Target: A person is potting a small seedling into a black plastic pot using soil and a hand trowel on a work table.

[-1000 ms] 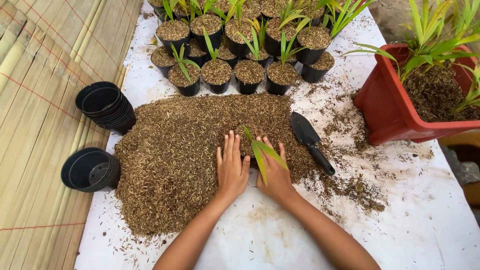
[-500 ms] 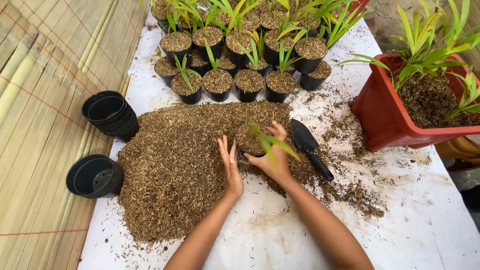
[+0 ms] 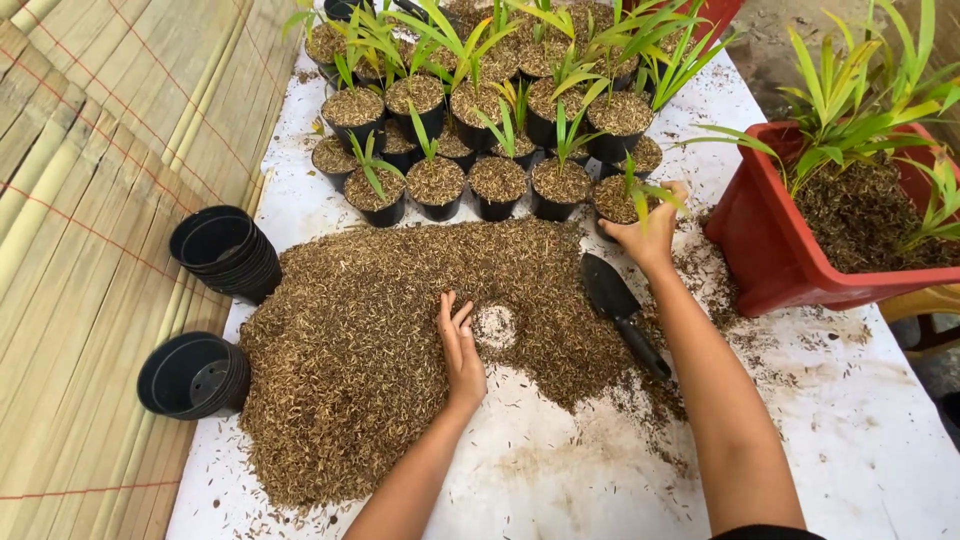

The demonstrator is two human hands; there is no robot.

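Observation:
My right hand [image 3: 648,232] grips a small black pot [image 3: 612,201] filled with husk mix and a green seedling, at the right end of the front row of potted seedlings [image 3: 470,180]. My left hand [image 3: 459,345] rests open on edge on the big pile of brown husk mix [image 3: 370,330], just left of a bare round hollow [image 3: 495,325] in the pile. A black hand trowel [image 3: 618,302] lies on the pile's right edge, under my right forearm.
Two stacks of empty black pots [image 3: 225,250] [image 3: 192,374] lie at the left of the white sheet [image 3: 850,430]. A red planter [image 3: 800,240] full of soil and green plants stands at the right. A bamboo mat [image 3: 90,200] borders the left.
My right hand lifted the filled pot off the pile and carried it up and right to the row of pots, leaving a round hollow. My left hand stayed on the pile.

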